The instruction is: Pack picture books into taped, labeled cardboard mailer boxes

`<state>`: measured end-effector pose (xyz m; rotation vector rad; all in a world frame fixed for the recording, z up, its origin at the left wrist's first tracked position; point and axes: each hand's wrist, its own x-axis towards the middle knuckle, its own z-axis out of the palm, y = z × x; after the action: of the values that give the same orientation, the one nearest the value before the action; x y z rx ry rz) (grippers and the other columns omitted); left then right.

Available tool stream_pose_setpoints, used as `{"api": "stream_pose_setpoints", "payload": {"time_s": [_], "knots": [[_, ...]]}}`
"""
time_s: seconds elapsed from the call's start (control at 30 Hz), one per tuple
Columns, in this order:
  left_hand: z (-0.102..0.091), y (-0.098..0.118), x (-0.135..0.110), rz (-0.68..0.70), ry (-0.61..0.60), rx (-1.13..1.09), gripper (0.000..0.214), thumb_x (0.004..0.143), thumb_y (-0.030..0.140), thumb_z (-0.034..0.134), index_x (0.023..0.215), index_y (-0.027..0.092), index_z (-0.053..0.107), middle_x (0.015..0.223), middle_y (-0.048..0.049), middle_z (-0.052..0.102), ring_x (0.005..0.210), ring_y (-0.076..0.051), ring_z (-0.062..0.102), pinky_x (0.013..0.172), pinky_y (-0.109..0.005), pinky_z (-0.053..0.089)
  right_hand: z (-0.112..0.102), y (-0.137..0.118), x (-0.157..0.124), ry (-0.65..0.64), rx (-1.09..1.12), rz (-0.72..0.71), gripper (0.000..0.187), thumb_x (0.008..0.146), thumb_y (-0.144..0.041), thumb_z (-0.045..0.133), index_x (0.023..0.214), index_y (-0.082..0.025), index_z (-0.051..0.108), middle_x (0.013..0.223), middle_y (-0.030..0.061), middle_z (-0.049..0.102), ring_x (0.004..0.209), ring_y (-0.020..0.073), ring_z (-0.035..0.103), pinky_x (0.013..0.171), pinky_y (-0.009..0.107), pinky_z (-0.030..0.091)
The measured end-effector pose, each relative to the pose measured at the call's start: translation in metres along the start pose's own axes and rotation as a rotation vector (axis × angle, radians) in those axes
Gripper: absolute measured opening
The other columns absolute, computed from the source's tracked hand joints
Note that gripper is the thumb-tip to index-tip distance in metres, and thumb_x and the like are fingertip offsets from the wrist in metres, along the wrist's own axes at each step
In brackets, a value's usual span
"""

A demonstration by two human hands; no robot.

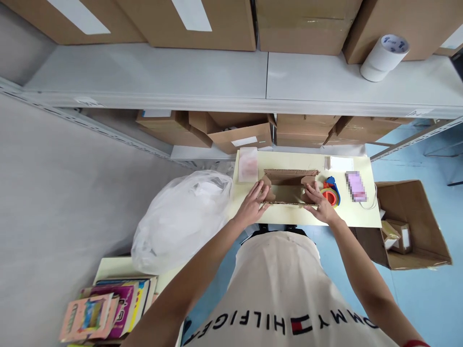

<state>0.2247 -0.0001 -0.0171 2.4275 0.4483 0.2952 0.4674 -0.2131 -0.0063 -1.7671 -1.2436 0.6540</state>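
A small open cardboard box (289, 185) stands on a pale yellow table (347, 214) in front of me. My left hand (253, 201) rests against the box's left end, fingers stretched over the left flap. My right hand (318, 198) presses on the right end, fingers spread on the right flap. Both hands hold the box's sides. The box's far flap stands up; its inside looks bare.
A tape dispenser (331, 192) lies right of the box, then a pink packet (356, 187) and a white card (340, 163). A pink-white pouch (248, 164) lies at the left. A plastic bag (181, 219), stacked books (108, 308), an open carton (412, 226), shelves and a tape roll (384, 57) surround.
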Motion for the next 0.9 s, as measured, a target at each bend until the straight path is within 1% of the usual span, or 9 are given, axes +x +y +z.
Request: {"api": "stream_pose_setpoints", "payload": {"time_s": [0.1, 0.23, 0.3, 0.4, 0.5, 0.6, 0.67, 0.83, 0.9], "knots": [[0.0, 0.006, -0.012, 0.014, -0.006, -0.007, 0.057, 0.095, 0.037, 0.05, 0.149, 0.027, 0.036, 0.16, -0.0112, 0.029, 0.149, -0.032, 0.024, 0.116, -0.056, 0.032, 0.0, -0.004, -0.018, -0.052, 0.027, 0.016, 0.046, 0.085, -0.051, 0.066, 0.121, -0.022, 0.07, 0.146, 0.0114, 0.052, 0.149, 0.0351, 0.015, 0.118, 0.065, 0.025], [0.003, 0.015, -0.028, 0.014, 0.009, -0.01, 0.056, 0.095, 0.037, 0.05, 0.149, 0.028, 0.037, 0.159, -0.0115, 0.031, 0.147, -0.033, 0.027, 0.115, -0.057, 0.033, 0.001, -0.009, -0.035, -0.13, 0.013, 0.02, 0.037, 0.087, -0.047, 0.064, 0.113, -0.023, 0.074, 0.147, 0.0091, 0.051, 0.149, 0.0338, 0.015, 0.121, 0.06, 0.024], [0.004, 0.016, -0.027, 0.008, 0.006, 0.007, 0.056, 0.095, 0.037, 0.05, 0.149, 0.028, 0.036, 0.159, -0.0122, 0.03, 0.147, -0.033, 0.027, 0.115, -0.058, 0.033, -0.001, -0.009, -0.033, -0.135, 0.007, 0.036, 0.036, 0.088, -0.048, 0.063, 0.11, -0.022, 0.076, 0.148, 0.0085, 0.05, 0.149, 0.0335, 0.015, 0.121, 0.059, 0.026], [0.004, 0.012, -0.013, -0.001, 0.01, 0.03, 0.057, 0.095, 0.039, 0.05, 0.149, 0.026, 0.037, 0.159, -0.0129, 0.029, 0.148, -0.033, 0.024, 0.116, -0.057, 0.031, -0.008, -0.007, -0.017, -0.126, -0.02, 0.066, 0.037, 0.088, -0.052, 0.061, 0.102, -0.022, 0.078, 0.147, 0.0065, 0.051, 0.149, 0.0331, 0.015, 0.12, 0.056, 0.03], [0.002, 0.005, 0.009, -0.009, 0.028, 0.041, 0.056, 0.096, 0.041, 0.048, 0.148, 0.023, 0.039, 0.159, -0.014, 0.029, 0.149, -0.032, 0.022, 0.117, -0.056, 0.03, -0.015, -0.005, 0.005, -0.133, -0.075, 0.076, 0.043, 0.087, -0.057, 0.06, 0.111, -0.024, 0.075, 0.147, 0.0049, 0.051, 0.15, 0.0319, 0.016, 0.119, 0.052, 0.035], [-0.002, 0.0, 0.026, -0.007, 0.023, 0.072, 0.055, 0.097, 0.042, 0.045, 0.147, 0.02, 0.041, 0.159, -0.0146, 0.03, 0.149, -0.031, 0.023, 0.118, -0.055, 0.029, -0.021, -0.005, 0.02, -0.134, -0.141, 0.117, 0.058, 0.088, -0.057, 0.058, 0.136, -0.025, 0.059, 0.15, 0.0049, 0.048, 0.15, 0.0288, 0.016, 0.117, 0.047, 0.039], [-0.003, 0.0, 0.029, -0.001, 0.016, 0.093, 0.054, 0.097, 0.042, 0.044, 0.146, 0.019, 0.042, 0.158, -0.015, 0.031, 0.148, -0.031, 0.024, 0.118, -0.053, 0.029, -0.022, -0.006, 0.023, -0.136, -0.169, 0.139, 0.064, 0.088, -0.056, 0.058, 0.142, -0.024, 0.052, 0.152, 0.0059, 0.046, 0.15, 0.0285, 0.015, 0.117, 0.047, 0.039], [-0.003, 0.011, 0.01, 0.02, 0.036, 0.111, 0.052, 0.098, 0.039, 0.044, 0.145, 0.017, 0.045, 0.154, -0.0167, 0.036, 0.145, -0.03, 0.031, 0.116, -0.05, 0.035, -0.016, -0.011, 0.002, -0.194, -0.114, 0.147, 0.044, 0.091, -0.053, 0.055, 0.123, -0.026, 0.069, 0.142, 0.0067, 0.058, 0.15, 0.0265, 0.015, 0.118, 0.047, 0.039], [-0.001, 0.017, -0.002, 0.019, 0.03, 0.108, 0.051, 0.098, 0.039, 0.044, 0.144, 0.017, 0.047, 0.152, -0.0166, 0.04, 0.143, -0.03, 0.034, 0.115, -0.05, 0.037, -0.013, -0.013, -0.012, -0.213, -0.093, 0.164, 0.044, 0.092, -0.053, 0.054, 0.118, -0.022, 0.071, 0.142, 0.01, 0.057, 0.15, 0.0263, 0.015, 0.118, 0.045, 0.039]]}}
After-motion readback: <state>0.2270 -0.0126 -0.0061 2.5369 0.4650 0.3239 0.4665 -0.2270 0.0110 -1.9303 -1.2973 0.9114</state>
